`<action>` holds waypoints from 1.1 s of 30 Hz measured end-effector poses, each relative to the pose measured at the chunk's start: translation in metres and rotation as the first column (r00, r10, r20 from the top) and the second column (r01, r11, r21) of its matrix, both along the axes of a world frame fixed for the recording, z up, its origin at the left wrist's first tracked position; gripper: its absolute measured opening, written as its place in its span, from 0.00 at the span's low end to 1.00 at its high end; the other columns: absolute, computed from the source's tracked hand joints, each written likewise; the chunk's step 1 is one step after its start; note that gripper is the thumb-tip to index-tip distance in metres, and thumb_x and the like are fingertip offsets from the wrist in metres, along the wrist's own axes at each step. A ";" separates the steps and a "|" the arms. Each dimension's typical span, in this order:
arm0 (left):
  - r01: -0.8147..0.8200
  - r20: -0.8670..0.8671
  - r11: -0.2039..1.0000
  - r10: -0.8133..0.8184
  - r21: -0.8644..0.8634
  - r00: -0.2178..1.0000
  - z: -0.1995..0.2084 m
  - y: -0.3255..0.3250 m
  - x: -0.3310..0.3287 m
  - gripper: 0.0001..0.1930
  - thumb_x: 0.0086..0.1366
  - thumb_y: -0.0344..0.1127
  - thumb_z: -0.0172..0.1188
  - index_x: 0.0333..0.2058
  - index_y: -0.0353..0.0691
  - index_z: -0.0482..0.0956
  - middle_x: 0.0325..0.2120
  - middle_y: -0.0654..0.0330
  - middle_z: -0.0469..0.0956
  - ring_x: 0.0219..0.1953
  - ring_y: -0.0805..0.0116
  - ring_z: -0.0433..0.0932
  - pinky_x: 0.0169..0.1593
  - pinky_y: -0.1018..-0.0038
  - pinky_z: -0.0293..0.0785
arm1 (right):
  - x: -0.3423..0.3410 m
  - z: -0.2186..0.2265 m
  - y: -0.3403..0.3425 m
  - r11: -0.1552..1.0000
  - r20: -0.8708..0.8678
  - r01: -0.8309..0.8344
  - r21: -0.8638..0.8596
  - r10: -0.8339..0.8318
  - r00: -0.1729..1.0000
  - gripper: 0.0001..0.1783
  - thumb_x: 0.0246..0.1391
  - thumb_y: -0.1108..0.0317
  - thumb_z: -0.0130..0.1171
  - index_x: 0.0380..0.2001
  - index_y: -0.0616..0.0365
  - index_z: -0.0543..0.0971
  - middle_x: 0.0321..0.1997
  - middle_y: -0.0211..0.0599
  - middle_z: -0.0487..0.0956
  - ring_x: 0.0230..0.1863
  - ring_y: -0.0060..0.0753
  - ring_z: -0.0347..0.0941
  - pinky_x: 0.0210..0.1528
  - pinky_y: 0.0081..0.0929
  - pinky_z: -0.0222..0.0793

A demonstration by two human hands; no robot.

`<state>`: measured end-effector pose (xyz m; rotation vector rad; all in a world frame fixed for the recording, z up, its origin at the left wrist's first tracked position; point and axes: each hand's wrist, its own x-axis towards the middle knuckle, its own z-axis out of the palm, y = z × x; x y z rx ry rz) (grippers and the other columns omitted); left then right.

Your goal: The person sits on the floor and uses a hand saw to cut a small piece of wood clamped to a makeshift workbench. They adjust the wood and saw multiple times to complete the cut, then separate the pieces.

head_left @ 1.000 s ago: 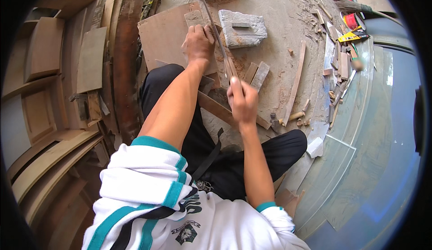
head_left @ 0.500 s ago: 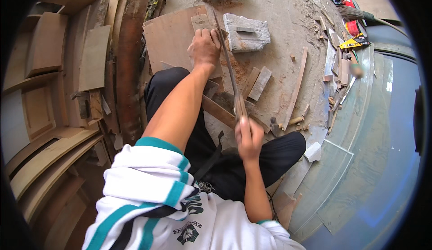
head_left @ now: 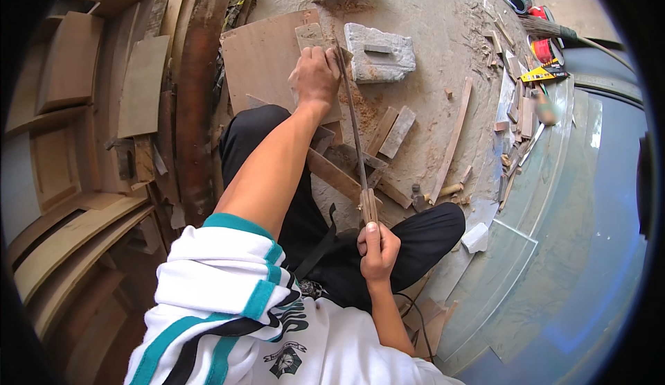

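Note:
My right hand (head_left: pixel 379 252) is closed around the wooden handle of a handsaw (head_left: pixel 357 139), close to my knees. Its long, narrow blade runs away from me, the far end beside my left hand (head_left: pixel 315 76). The fingers of that hand are curled over a small piece of wood (head_left: pixel 309 36), which lies on a brown wooden board (head_left: pixel 267 56). The blade passes along the right side of this piece; my fingers hide part of it. Under the blade lie several wood offcuts (head_left: pixel 336 177) and reddish sawdust.
Right of the blade sits a rough white block (head_left: pixel 381 59) with a small grey bar on top. A hammer (head_left: pixel 436 195) lies beside my right knee. Wood panels (head_left: pixel 142 87) lean at the left. Scraps, a broom (head_left: pixel 547 27) and a glass sheet (head_left: pixel 533 267) lie at the right.
My right hand has drawn the saw back toward my body, so its handle sits nearer my lap. The left hand stays on the piece of wood.

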<state>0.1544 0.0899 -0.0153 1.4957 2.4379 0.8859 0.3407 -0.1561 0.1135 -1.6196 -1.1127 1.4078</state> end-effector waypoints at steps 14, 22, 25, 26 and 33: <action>0.005 0.000 0.999 -0.005 -0.036 1.000 -0.001 0.000 0.000 0.16 0.72 0.48 0.50 0.34 0.42 0.77 0.37 0.54 0.78 0.40 0.49 0.80 0.41 0.54 0.76 | -0.004 0.002 0.003 0.998 0.123 -0.057 -0.013 0.058 0.991 0.22 0.66 0.59 0.53 0.21 0.63 0.76 0.14 0.34 0.70 0.17 0.25 0.66 0.23 0.29 0.61; -0.017 -0.014 0.999 0.016 -0.042 1.000 -0.003 -0.002 0.000 0.17 0.72 0.48 0.50 0.33 0.41 0.77 0.36 0.53 0.78 0.40 0.49 0.80 0.42 0.55 0.76 | -0.022 -0.036 0.081 0.992 0.113 -0.095 0.079 0.085 0.990 0.24 0.66 0.56 0.53 0.20 0.63 0.74 0.15 0.38 0.70 0.18 0.28 0.66 0.24 0.34 0.62; -0.008 0.001 1.000 0.008 -0.030 1.000 0.004 0.002 -0.001 0.17 0.72 0.48 0.50 0.33 0.41 0.77 0.36 0.53 0.78 0.40 0.49 0.80 0.42 0.55 0.76 | 0.004 0.003 -0.006 0.998 0.137 -0.054 -0.023 0.056 0.989 0.21 0.65 0.60 0.55 0.22 0.64 0.76 0.15 0.42 0.70 0.19 0.29 0.69 0.25 0.32 0.63; 0.001 -0.002 1.000 -0.001 -0.027 1.000 0.004 0.001 0.001 0.17 0.72 0.48 0.50 0.33 0.41 0.77 0.36 0.53 0.78 0.40 0.49 0.80 0.42 0.55 0.76 | 0.002 0.003 -0.001 0.998 0.153 -0.061 0.004 0.060 0.986 0.21 0.65 0.60 0.55 0.22 0.64 0.75 0.15 0.42 0.70 0.19 0.28 0.68 0.25 0.32 0.63; -0.011 0.034 1.000 0.011 0.015 0.999 -0.007 0.003 0.005 0.17 0.72 0.49 0.52 0.32 0.42 0.77 0.35 0.52 0.78 0.39 0.45 0.80 0.40 0.53 0.75 | -0.044 -0.048 0.142 0.990 0.110 -0.079 0.113 0.067 0.992 0.28 0.68 0.54 0.51 0.18 0.64 0.74 0.14 0.42 0.72 0.18 0.33 0.67 0.25 0.34 0.62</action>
